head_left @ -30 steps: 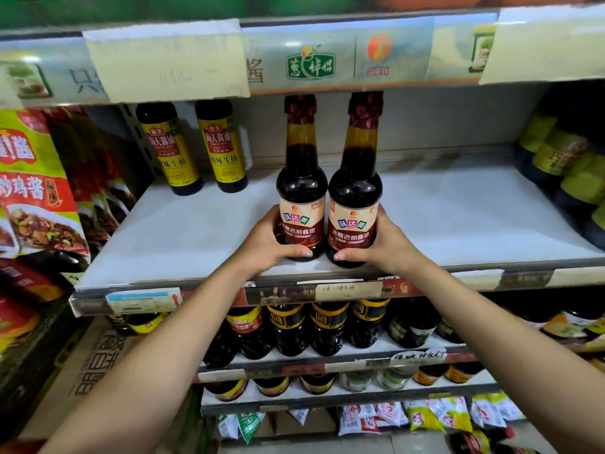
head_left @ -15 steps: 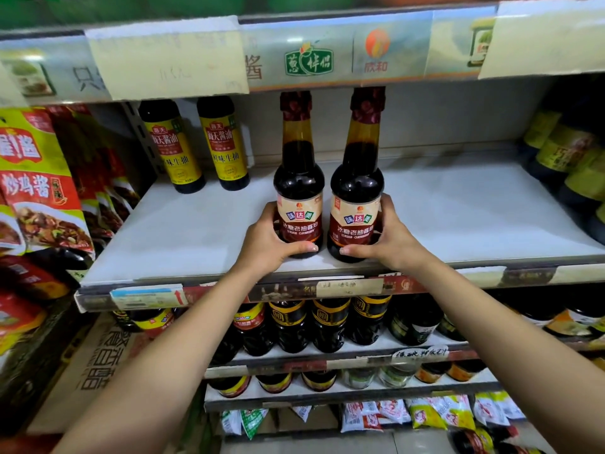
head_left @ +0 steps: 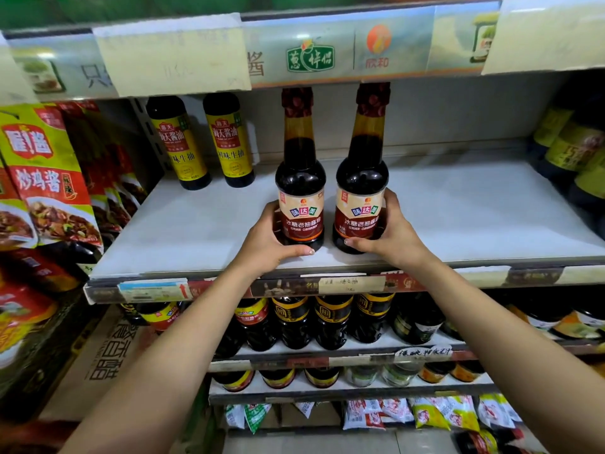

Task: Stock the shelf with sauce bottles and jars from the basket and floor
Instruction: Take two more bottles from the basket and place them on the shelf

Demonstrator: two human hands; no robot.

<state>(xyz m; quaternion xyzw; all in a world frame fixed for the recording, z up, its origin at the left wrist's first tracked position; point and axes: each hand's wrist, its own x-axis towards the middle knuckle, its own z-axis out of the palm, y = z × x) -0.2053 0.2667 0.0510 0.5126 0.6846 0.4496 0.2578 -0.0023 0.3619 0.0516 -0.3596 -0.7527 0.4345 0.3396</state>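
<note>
On the white middle shelf (head_left: 458, 221), close to its front edge, two dark sauce bottles stand upright and just beside each other, both with a red cap and a cream and red label. The left hand (head_left: 265, 241) is curled round the lower part of the left bottle (head_left: 300, 191), with the thumb lying across the front of its base. The right hand (head_left: 396, 236) grips the right bottle (head_left: 360, 191) in the same way, its fingers wrapped behind the label and its thumb low at the front. The bases are down at the shelf board, but I cannot tell if the full weight is already on it. At the back left of the same shelf stand two bottles with yellow labels (head_left: 178, 145), touching or nearly touching each other and well apart from the held pair. At the right end of the shelf dark bottles with green-yellow labels (head_left: 571, 152) are grouped. To the left hang sauce packets (head_left: 45, 178) in green and red. On the lower shelf there is a row of dark bottles (head_left: 330, 319), and a cardboard box (head_left: 108, 352) is at the lower left.
</note>
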